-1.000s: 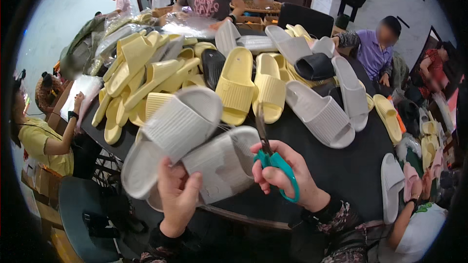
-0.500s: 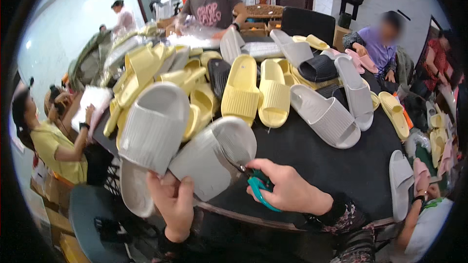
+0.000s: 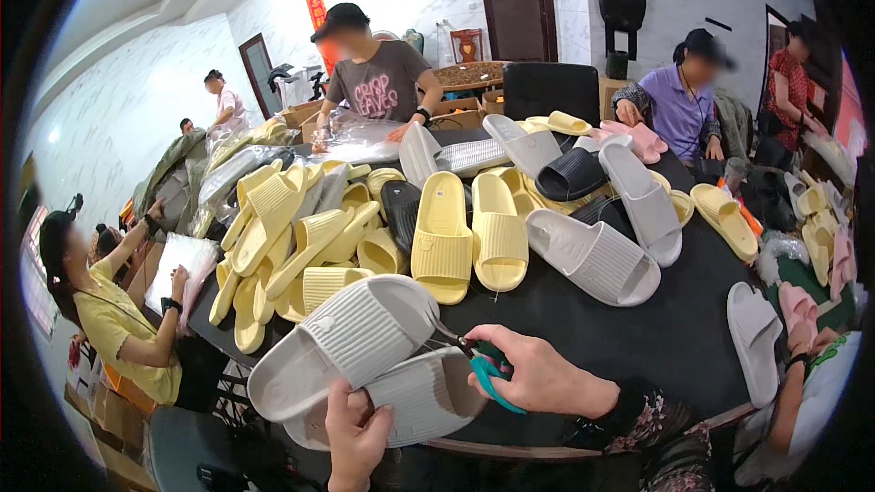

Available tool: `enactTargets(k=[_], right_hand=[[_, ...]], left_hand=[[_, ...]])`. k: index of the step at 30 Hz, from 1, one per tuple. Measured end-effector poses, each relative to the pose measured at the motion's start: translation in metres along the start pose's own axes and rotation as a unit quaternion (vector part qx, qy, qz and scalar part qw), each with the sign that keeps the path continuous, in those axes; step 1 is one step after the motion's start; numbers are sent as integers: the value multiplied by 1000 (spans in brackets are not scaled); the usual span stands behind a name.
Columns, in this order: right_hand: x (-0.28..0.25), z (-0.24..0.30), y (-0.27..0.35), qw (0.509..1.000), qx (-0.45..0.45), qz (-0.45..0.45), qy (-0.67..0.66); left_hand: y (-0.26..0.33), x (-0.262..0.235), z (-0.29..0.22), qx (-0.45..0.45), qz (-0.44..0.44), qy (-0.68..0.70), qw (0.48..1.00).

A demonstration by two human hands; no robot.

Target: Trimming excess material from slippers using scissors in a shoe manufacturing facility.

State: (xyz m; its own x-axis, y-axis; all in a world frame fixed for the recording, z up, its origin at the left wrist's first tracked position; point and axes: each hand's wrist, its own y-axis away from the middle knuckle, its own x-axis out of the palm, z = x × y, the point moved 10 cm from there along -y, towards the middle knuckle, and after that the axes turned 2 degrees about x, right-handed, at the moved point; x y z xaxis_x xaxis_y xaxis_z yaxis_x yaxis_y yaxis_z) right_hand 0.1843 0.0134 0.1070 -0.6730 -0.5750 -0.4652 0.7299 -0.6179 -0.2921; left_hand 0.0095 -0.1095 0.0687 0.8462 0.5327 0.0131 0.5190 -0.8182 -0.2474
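Note:
At the table's near edge my left hand (image 3: 357,428) grips a pair of grey slide slippers. The upper slipper (image 3: 351,333) has a ribbed strap and lies slantwise over the lower slipper (image 3: 424,392), hiding part of it. My thumb and fingers pinch them at their near side. Wrapped around the teal handles of a pair of scissors (image 3: 492,387), my right hand (image 3: 551,372) is just right of the slippers. The blades point up and left, by the upper slipper's right end. Whether they touch it I cannot tell.
Yellow slippers (image 3: 442,241) are heaped on the black table (image 3: 583,342), with grey ones (image 3: 597,255) and black ones (image 3: 570,173) among them. One grey slipper (image 3: 755,342) lies at the right edge. Several people work around the table; one handles clear plastic bags (image 3: 365,138).
The grey slippers have turned from side by side to one overlapping the other. My right hand and the scissors shifted slightly right and down. The view has tilted upward.

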Motion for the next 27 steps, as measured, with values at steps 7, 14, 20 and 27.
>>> enactTargets(k=[7,14,20,27], right_hand=[[16,-22,0,998,46,35,3],[12,-22,4,999,17,-14,-31],[16,-14,7,997,26,1,-70],[46,-23,14,949,128,101,-269]], left_hand=[[6,11,15,-15,124,-102,987],[7,13,21,-41,119,-60,990],[4,3,30,-32,93,-81,992],[-2,0,26,-27,49,-60,997]])
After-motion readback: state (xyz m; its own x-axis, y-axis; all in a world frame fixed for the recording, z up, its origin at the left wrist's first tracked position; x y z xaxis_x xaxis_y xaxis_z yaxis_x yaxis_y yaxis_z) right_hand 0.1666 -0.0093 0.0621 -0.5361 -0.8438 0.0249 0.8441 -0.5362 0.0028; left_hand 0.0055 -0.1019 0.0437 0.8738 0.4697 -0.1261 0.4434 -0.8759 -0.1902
